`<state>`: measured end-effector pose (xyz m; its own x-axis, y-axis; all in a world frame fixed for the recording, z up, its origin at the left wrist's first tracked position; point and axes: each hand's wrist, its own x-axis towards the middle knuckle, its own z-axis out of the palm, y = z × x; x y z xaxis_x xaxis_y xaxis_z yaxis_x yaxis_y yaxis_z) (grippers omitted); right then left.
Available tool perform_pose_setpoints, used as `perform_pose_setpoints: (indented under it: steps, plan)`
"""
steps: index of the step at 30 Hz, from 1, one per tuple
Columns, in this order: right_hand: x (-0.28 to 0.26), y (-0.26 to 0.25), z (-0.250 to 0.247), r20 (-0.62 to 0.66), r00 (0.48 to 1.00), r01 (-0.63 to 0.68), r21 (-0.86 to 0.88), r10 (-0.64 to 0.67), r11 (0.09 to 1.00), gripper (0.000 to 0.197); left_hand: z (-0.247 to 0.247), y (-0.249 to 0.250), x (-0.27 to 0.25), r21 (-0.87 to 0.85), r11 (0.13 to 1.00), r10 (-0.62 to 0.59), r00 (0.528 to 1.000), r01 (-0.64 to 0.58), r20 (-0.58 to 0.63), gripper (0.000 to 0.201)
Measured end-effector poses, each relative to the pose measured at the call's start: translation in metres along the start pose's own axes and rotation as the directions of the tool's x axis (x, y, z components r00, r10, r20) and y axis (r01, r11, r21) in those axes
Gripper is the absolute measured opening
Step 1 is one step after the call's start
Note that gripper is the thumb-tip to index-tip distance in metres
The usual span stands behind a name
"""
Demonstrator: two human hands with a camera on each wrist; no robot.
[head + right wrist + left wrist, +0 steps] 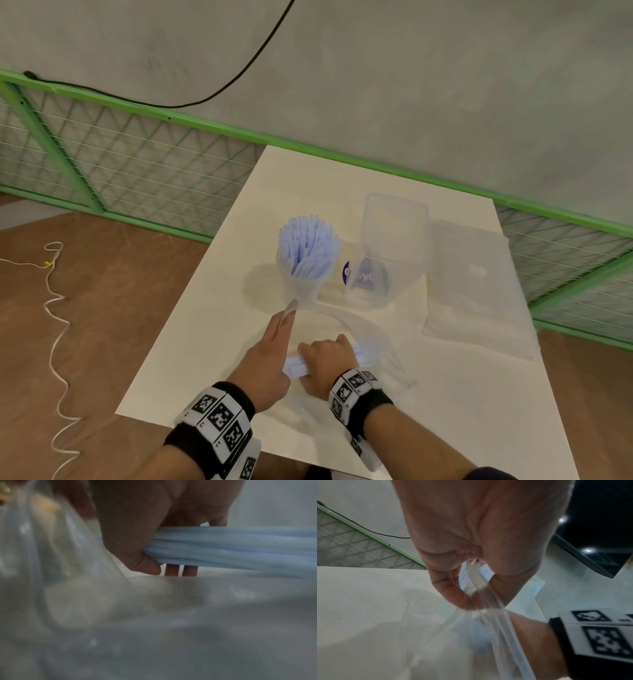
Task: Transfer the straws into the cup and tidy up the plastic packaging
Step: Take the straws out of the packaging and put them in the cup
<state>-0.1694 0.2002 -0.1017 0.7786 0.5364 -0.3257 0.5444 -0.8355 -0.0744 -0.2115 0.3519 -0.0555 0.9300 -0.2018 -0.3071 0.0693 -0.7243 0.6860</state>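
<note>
Head view: right hand is curled around a bundle of pale blue plastic straws low on the white tabletop, inside the mouth of a clear floppy plastic bag; left hand pinches the bag's rim and lifts it, so the film arches over the right hand. Clear plastic cup stands just beyond the hands, already packed with blue straws fanning out the top. Beside it sits a clear plastic box with a purple label, and a second flat clear bag lies further right. Both forearms reach in from the near edge, wrists close together. Left wrist view: thumb and fingertips clamp the thick zip-strip edge of the bag, film hanging slack below, so it looks soft and slippery; the stiffer rim is likely the best place to hold. Right wrist view: blurry, but fingers wrap the bundle near 1 end, with the straws running out sideways to the right. Straws look light, thin, smooth and easily crushed or splayed; a firm whole-hand grip near mid-length would probably keep them together. Bag itself weighs next to nothing and would likely crumple down easily.
</note>
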Motion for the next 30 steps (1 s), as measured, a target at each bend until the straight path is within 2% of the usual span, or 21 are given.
perform_pose_setpoints:
  steps: [2, 4, 6, 7, 8, 10, 12, 13, 19, 22, 24, 27, 30]
  plan:
    - [-0.007, 0.008, -0.007, -0.091, 0.996, 0.022, 0.14, -0.01, 0.99, 0.019, -0.002, -0.005, 0.0, -0.01, 1.0, -0.018, 1.0, 0.018, -0.01, 0.104]
    - [-0.017, 0.015, -0.013, -0.214, 0.977, 0.083, 0.361, -0.004, 0.929, 0.016, -0.004, -0.008, 0.001, -0.025, 0.999, -0.024, 0.999, 0.023, -0.023, 0.107]
    - [-0.029, 0.016, -0.019, -0.301, 0.949, 0.099, 0.572, 0.097, 0.814, 0.026, -0.004, -0.01, 0.002, -0.032, 0.999, -0.015, 0.999, 0.014, -0.032, 0.107]
    - [-0.036, 0.015, -0.023, -0.321, 0.924, 0.083, 0.695, 0.206, 0.715, 0.034, -0.004, -0.01, 0.002, -0.036, 0.999, -0.009, 0.999, 0.008, -0.034, 0.107]
    - [-0.041, 0.012, -0.028, -0.325, 0.892, 0.086, 0.805, 0.314, 0.588, 0.037, -0.005, -0.009, 0.003, -0.039, 0.999, -0.003, 0.999, 0.002, -0.035, 0.106]
    - [-0.05, 0.008, -0.039, -0.289, 0.841, 0.084, 0.904, 0.456, 0.418, 0.028, -0.005, -0.008, 0.003, -0.046, 0.999, -0.002, 0.999, 0.001, -0.032, 0.106]
    - [-0.055, 0.006, -0.042, -0.228, 0.83, 0.061, 0.944, 0.509, 0.323, 0.017, -0.005, -0.006, 0.004, -0.049, 0.999, -0.008, 1.0, 0.007, -0.022, 0.104]
    - [-0.056, 0.007, -0.042, -0.204, 0.837, 0.044, 0.95, 0.508, 0.308, 0.013, -0.004, -0.006, 0.005, -0.046, 0.999, -0.009, 1.0, 0.008, -0.018, 0.103]
    - [-0.051, 0.009, -0.035, -0.071, 0.871, -0.109, 0.937, 0.486, 0.332, 0.019, 0.001, -0.002, 0.009, -0.037, 0.999, -0.025, 1.0, 0.026, 0.005, 0.101]
    - [-0.049, 0.015, -0.027, -0.149, 0.855, -0.122, 0.873, 0.497, 0.471, 0.029, 0.003, -0.002, 0.011, -0.044, 0.999, -0.013, 1.0, 0.013, 0.012, 0.103]
    - [-0.054, 0.019, -0.024, -0.199, 0.838, -0.123, 0.838, 0.509, 0.532, 0.027, 0.003, -0.003, 0.012, -0.06, 0.998, -0.008, 1.0, 0.009, 0.012, 0.104]
    - [-0.066, 0.025, -0.02, -0.182, 0.823, -0.163, 0.832, 0.538, 0.53, 0.036, 0.002, -0.002, 0.011, -0.07, 0.998, -0.008, 1.0, 0.009, 0.007, 0.104]
    - [-0.072, 0.031, -0.019, -0.185, 0.853, -0.163, 0.795, 0.489, 0.584, 0.037, 0.004, -0.006, 0.012, -0.059, 0.998, -0.007, 1.0, 0.006, -0.013, 0.106]
